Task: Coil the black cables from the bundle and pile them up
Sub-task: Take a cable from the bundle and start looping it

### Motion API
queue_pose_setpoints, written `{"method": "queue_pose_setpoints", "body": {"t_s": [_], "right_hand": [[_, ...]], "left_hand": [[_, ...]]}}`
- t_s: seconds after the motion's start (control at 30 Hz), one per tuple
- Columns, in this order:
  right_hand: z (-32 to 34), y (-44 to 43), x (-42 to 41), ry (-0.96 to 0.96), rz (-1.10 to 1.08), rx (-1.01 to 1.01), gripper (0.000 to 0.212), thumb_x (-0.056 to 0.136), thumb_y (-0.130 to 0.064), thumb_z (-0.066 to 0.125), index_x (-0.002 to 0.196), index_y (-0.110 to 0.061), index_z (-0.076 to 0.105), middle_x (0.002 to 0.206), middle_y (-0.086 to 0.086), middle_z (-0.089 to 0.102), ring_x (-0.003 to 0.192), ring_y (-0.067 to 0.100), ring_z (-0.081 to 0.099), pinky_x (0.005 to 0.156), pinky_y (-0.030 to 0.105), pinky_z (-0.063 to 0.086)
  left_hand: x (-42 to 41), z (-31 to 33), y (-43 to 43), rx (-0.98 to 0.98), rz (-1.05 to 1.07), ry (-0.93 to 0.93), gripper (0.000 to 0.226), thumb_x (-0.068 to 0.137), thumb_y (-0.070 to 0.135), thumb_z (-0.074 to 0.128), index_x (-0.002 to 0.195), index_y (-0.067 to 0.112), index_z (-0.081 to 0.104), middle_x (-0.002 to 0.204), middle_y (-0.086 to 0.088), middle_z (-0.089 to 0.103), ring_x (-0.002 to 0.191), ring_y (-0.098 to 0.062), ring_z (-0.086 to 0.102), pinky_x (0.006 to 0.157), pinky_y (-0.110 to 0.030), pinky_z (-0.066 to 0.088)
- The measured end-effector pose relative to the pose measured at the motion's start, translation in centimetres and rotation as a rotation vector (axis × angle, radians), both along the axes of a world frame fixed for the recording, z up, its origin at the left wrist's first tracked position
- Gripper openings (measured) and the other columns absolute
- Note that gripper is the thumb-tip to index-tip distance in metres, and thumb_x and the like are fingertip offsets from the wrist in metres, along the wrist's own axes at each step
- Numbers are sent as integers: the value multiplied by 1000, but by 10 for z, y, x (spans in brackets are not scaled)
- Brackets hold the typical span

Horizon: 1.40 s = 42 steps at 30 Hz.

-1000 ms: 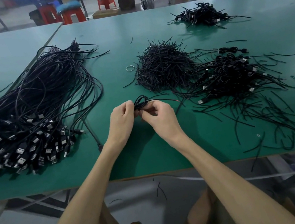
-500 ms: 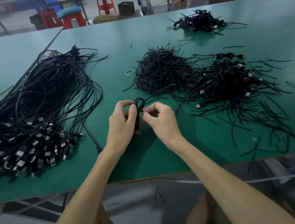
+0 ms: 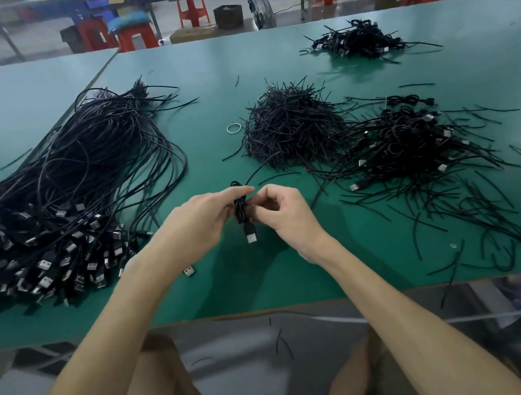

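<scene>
Compared with half a second ago, the coiled cable (image 3: 241, 209) now stands more upright between the hands, with its USB plug (image 3: 250, 234) dangling out below them. The left hand (image 3: 200, 221) pinches the coil from the side and the right hand (image 3: 284, 214) has its fingers curled in against it. The fingers cover the middle of the coil, so I can't tell whether anything is wrapped round it yet. One thin black strand pokes up and right from the top.

All of this is at center frame, just above the green table (image 3: 267, 283).

The big bundle (image 3: 55, 205) fills the left side and gets cut off at the frame edge, so there's no counting the plugs. I count two piles of coiled cables: one at right (image 3: 406, 143) and one at upper right (image 3: 357, 41). There's also one heap of short ties (image 3: 288, 126) above center, and one small ring (image 3: 234, 128) just left of it. The blue thing at the far left is too blurry to make out.
</scene>
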State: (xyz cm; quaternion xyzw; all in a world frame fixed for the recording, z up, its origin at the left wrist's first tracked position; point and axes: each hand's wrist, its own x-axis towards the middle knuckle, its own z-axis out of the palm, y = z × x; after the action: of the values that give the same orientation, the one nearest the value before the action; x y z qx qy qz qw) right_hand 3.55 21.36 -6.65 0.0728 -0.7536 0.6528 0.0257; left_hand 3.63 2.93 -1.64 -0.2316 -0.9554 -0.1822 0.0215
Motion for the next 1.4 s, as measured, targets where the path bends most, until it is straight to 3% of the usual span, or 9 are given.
{"method": "queue_pose_setpoints", "body": {"t_s": [0.13, 0.33, 0.47, 0.63, 0.7, 0.9, 1.17, 1.27, 1.4], "right_hand": [[-1, 0, 1, -14, 39, -17, 10, 88, -7, 72, 84, -16, 71, 85, 11, 76, 77, 18, 69, 85, 51, 57], [4, 0, 3, -60, 113, -113, 10, 91, -5, 73, 87, -14, 73, 79, 3, 76, 74, 15, 69, 74, 32, 58], [8, 7, 4, -104, 186, -168, 11, 95, 1, 67, 88, -7, 70, 74, 4, 72, 67, 12, 65, 62, 17, 49], [8, 16, 4, -94, 209, -292, 6, 91, 0, 71, 92, -6, 72, 79, 6, 71, 72, 13, 66, 81, 17, 51], [8, 17, 3, -118, 175, -332, 6, 90, -3, 72, 94, -7, 75, 78, 5, 72, 73, 11, 65, 75, 15, 47], [7, 20, 2, -163, 119, -392, 10, 87, -5, 73, 79, -12, 73, 76, 10, 70, 69, 17, 63, 69, 28, 39], [7, 19, 2, -117, 104, -386, 22, 97, -4, 63, 75, -6, 67, 79, 19, 64, 79, 30, 48, 79, 40, 34], [9, 20, 5, -123, 141, -398, 22, 96, -5, 65, 75, -10, 68, 72, 10, 67, 71, 25, 54, 72, 34, 36], [9, 19, 5, -158, 144, -390, 30, 94, -7, 68, 68, -21, 72, 71, 6, 70, 67, 17, 60, 68, 29, 37]], "left_hand": [[-2, 3, -8, 59, 34, 7, 35, 95, 36, 68, 126, 51, 61, 99, 17, 43, 80, 0, 49, 77, -35, 46], [0, 12, -5, -6, 4, 205, 11, 90, 31, 73, 100, 27, 74, 131, 6, 53, 113, -19, 50, 100, -39, 40], [-2, 13, 2, 159, 56, 74, 7, 92, 22, 69, 96, 23, 75, 97, 10, 70, 92, -17, 62, 85, -43, 48], [1, 13, 11, 260, 105, 104, 11, 96, 31, 66, 89, 26, 72, 77, 12, 67, 72, 0, 55, 64, -36, 41], [2, 16, 19, 253, 140, 123, 19, 97, 39, 64, 88, 25, 72, 72, 13, 66, 66, 3, 54, 58, -32, 38], [13, 26, 48, 106, 254, 121, 33, 101, 54, 50, 121, 28, 56, 76, 5, 70, 78, -21, 65, 72, -40, 52], [12, 37, 58, 308, 124, -153, 24, 105, 12, 40, 110, 18, 63, 66, 9, 71, 62, -11, 67, 67, -34, 54], [8, 40, 48, 186, 27, -143, 24, 103, 10, 50, 113, 24, 68, 82, 12, 67, 79, -17, 59, 75, -30, 49], [6, 40, 35, 15, -39, -7, 19, 100, 29, 62, 116, 33, 71, 132, 3, 50, 121, -18, 44, 106, -33, 35]]}}
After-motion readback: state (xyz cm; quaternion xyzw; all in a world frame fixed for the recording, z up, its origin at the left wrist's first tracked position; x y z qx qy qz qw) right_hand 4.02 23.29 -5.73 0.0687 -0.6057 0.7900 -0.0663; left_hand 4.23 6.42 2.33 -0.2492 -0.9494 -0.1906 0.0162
